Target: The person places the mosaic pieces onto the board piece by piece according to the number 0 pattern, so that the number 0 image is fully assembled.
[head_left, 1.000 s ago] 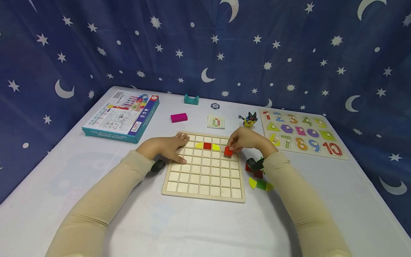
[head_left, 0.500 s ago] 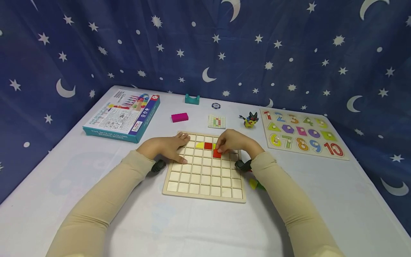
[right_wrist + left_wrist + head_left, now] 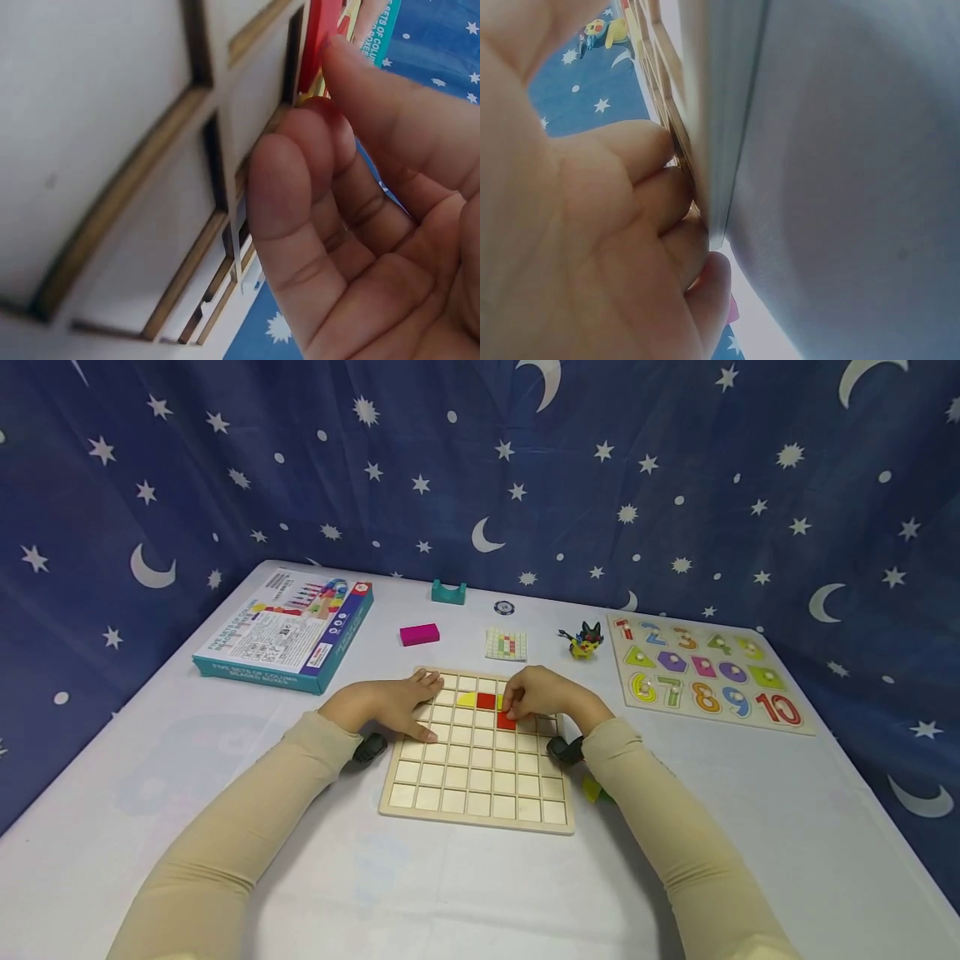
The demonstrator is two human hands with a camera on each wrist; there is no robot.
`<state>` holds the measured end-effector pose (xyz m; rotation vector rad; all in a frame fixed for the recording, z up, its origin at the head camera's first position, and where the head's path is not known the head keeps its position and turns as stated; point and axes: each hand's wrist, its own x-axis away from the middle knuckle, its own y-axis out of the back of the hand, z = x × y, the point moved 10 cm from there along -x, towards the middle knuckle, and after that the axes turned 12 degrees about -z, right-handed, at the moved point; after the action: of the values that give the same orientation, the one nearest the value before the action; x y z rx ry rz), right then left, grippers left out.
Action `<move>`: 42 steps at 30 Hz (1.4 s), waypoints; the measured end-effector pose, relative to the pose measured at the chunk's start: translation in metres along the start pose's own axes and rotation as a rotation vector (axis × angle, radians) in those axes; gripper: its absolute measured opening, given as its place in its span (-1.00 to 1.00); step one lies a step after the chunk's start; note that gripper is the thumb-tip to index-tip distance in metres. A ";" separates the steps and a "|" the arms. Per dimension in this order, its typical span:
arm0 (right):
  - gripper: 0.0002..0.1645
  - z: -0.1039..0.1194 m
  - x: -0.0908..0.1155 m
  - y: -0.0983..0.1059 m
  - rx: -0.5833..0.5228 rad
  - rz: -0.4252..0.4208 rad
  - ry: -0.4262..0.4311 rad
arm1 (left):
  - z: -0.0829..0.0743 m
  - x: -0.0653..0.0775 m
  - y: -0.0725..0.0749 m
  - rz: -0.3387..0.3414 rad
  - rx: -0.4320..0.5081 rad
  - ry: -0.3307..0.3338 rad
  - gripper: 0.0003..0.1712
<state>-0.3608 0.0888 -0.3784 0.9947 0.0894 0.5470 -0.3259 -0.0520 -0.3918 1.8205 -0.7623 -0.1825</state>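
- Pinched in the fingertips of the right hand (image 3: 546, 692), at a cell in the third row from the board's far edge: red tile (image 3: 506, 722), flat, square, smooth-faced. Whether fully seated, cannot tell.
- Beneath both hands, near the middle of the table (image 3: 337, 877): board (image 3: 477, 823), pale wood, square with rounded corners, thin raised strips forming a grid of shallow cells.
- Set in the second row from the board's far edge: red square (image 3: 486, 701), with a curved yellow piece (image 3: 468, 699) at left and more yellow at right, mostly hidden behind fingers.
- Resting on the board's left edge near its far left corner: left hand (image 3: 393, 702), fingers and thumb spread, grasping nothing.
- Just off the board's right edge, partly behind the right sleeve (image 3: 675, 835): loose yellow piece (image 3: 592, 789), with a little green beside it. Sleeve fabric beige, soft, creased.
- Beyond the board's far edge: small gridded card (image 3: 506, 644), magenta block (image 3: 419, 634), shiny little toy figure (image 3: 583, 640).
- Near the table's far edge: teal block (image 3: 448, 593) with a scooped top, round chip (image 3: 504, 607).
- Toward the table's far left corner: flat printed box (image 3: 281, 631).
- Along the table's right edge: wooden number puzzle (image 3: 708, 672) with knobbed pieces.
- Behind everything: blue curtain (image 3: 450, 468), softly folded, patterned with pale stars and moons.
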 end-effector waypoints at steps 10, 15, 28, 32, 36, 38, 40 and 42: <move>-0.93 -0.010 0.012 0.013 -0.015 -0.006 -0.019 | 0.000 -0.001 0.000 0.001 -0.002 0.005 0.14; -0.92 -0.021 0.022 0.018 -0.001 -0.010 -0.034 | 0.000 0.000 -0.001 -0.003 -0.003 0.001 0.14; -0.90 -0.065 0.065 0.027 0.047 0.023 -0.093 | 0.001 -0.002 -0.001 -0.007 -0.009 -0.012 0.14; -0.89 -0.072 0.072 0.025 0.049 0.021 -0.098 | 0.002 -0.002 -0.001 -0.009 -0.010 -0.017 0.14; -0.82 -0.074 0.077 0.023 0.043 0.015 -0.098 | 0.002 -0.003 -0.001 -0.010 -0.009 -0.015 0.14; -0.77 -0.073 0.079 0.021 0.055 0.011 -0.093 | 0.003 -0.003 -0.001 -0.008 -0.008 -0.010 0.14; -0.75 -0.072 0.080 0.020 0.070 0.009 -0.089 | 0.002 -0.002 -0.001 -0.006 -0.008 -0.005 0.14; -0.75 -0.070 0.081 0.020 0.085 0.003 -0.085 | 0.002 -0.002 -0.001 -0.006 -0.009 -0.003 0.14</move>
<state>-0.3208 0.1902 -0.3870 1.0999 0.0354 0.5068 -0.3280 -0.0521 -0.3938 1.8147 -0.7571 -0.1917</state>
